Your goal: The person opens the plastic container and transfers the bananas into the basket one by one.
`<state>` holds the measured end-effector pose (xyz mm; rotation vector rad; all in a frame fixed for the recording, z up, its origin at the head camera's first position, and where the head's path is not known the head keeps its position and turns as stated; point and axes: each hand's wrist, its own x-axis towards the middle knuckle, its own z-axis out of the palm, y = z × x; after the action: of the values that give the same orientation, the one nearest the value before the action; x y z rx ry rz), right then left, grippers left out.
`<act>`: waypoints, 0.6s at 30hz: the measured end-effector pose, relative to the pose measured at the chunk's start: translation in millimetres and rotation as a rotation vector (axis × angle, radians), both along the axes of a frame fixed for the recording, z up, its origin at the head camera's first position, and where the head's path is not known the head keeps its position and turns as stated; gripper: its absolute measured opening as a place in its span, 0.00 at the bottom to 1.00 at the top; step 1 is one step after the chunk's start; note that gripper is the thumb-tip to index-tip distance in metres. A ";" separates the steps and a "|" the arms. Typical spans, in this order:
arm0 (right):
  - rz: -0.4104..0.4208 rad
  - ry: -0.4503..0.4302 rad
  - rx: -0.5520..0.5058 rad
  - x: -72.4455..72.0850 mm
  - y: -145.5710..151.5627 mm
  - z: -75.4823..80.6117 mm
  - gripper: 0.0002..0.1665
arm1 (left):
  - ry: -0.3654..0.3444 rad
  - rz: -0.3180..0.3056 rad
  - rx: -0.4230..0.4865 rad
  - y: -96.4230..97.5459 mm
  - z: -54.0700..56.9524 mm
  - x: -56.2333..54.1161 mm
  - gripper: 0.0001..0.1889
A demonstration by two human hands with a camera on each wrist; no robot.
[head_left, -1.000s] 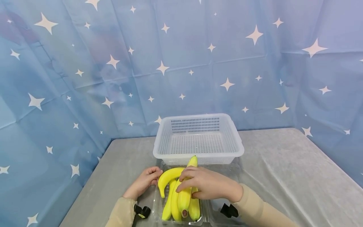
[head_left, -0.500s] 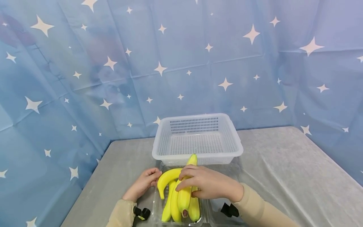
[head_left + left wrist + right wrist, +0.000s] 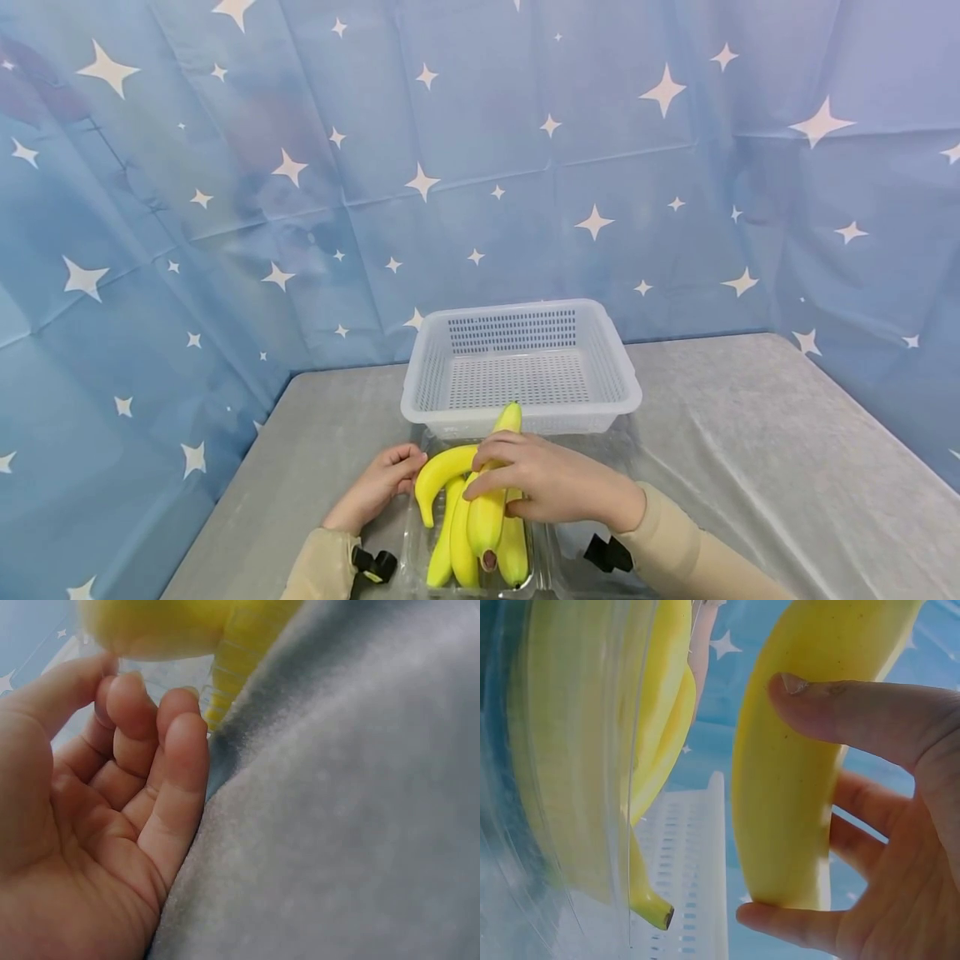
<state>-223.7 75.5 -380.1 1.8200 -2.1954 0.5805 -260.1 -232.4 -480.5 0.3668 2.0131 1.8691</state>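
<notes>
The nearer right hand [image 3: 551, 483] grips the top banana [image 3: 487, 527] at its nine o'clock, long axis one to seven, over the clear container [image 3: 409, 550] whose ten-o'clock edge the left hand [image 3: 378, 482] pinches.

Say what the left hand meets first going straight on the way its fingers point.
Likely the side of the clear plastic container, directly ahead of the left hand, then the curved banana beyond it. Whether hand and plastic touch is hard to tell.
</notes>
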 end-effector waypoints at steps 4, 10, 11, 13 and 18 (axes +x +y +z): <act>-0.002 0.012 -0.010 -0.8 0.5 -1.1 0.29 | -0.001 -0.002 -0.006 0.0 -0.5 0.4 0.13; -0.003 0.043 -0.033 -2.1 2.2 0.4 0.30 | 0.005 -0.014 0.004 -0.2 0.3 -0.3 0.13; -0.004 0.050 -0.038 -2.2 2.5 0.7 0.30 | 0.006 -0.014 0.003 -0.3 0.5 -0.4 0.13; -0.005 0.062 -0.047 -2.5 2.8 1.0 0.30 | 0.008 -0.015 0.000 -0.4 0.3 -0.5 0.13; -0.011 0.066 -0.055 -2.8 3.1 1.5 0.31 | 0.005 -0.011 0.008 -0.1 0.3 -0.2 0.13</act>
<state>-226.5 78.7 -378.6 1.7721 -2.1245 0.5647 -260.2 -232.5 -480.2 0.3837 2.0037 1.8719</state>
